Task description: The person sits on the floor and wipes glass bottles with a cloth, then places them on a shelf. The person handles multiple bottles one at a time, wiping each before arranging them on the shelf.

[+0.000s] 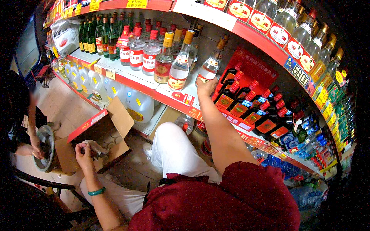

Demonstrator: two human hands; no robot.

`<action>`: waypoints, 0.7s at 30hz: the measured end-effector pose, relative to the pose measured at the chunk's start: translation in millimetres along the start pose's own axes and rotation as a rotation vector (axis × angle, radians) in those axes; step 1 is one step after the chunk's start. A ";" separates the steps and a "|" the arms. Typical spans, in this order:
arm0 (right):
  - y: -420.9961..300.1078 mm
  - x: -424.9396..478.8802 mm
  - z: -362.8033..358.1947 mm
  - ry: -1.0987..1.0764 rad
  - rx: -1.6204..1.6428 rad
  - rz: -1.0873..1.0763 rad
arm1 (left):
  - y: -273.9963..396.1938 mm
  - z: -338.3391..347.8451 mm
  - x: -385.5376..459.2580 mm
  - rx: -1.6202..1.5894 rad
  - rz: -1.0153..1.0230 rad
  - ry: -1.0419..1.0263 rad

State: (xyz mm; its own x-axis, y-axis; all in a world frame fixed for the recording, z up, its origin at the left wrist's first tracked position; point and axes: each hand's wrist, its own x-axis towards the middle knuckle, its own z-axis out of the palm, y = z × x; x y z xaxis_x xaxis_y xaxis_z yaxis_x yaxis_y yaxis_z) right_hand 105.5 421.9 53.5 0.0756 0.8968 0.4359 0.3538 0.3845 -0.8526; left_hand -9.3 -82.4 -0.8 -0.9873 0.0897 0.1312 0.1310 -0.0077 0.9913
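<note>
My right hand is wrapped around the lower part of a clear glass liquor bottle on the middle shelf. Its gold cap leans to the right, and my fingers partly cover its label. Left of it stands a similar gold-capped bottle, upright near the shelf's front. My left hand pinches a crumpled greyish cloth between thumb and fingers. That hand hovers over an open cardboard box on the floor, in which round tops of several items show.
Dark bottles with red caps crowd the shelf to the right; red-capped clear bottles stand left. Large plastic jugs fill the lower shelf. An upper shelf edge juts out overhead. Another person's hands are in a bucket.
</note>
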 end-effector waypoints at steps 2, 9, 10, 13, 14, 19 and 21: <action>6.1 4.2 5.7 0.065 -0.078 -0.025 | -0.6 0.8 0.6 0.006 -0.004 0.001; 0.9 2.5 8.6 0.049 -0.160 0.017 | -2.7 5.9 1.4 0.004 0.119 0.007; 1.9 3.2 9.2 0.050 -0.153 0.023 | 0.6 7.0 0.3 -0.008 0.110 -0.002; 3.1 8.2 11.2 0.064 -0.137 0.026 | -9.4 6.5 3.7 0.029 0.166 0.046; 3.5 10.1 11.8 0.075 -0.136 0.022 | -10.6 5.8 4.7 0.015 0.149 0.035; 10.3 8.7 14.3 0.109 -0.145 -0.027 | -2.7 5.4 0.2 0.054 0.138 0.044; 8.4 7.2 14.6 0.099 -0.126 -0.019 | -5.1 2.8 1.4 0.033 0.126 0.021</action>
State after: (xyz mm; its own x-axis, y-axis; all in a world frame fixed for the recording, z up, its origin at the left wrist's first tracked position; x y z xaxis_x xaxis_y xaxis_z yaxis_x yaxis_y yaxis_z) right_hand 95.3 434.8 45.3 0.1568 0.8612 0.4835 0.4702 0.3655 -0.8033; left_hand -11.1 -79.5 -5.7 -0.9646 0.0688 0.2548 0.2564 0.0152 0.9665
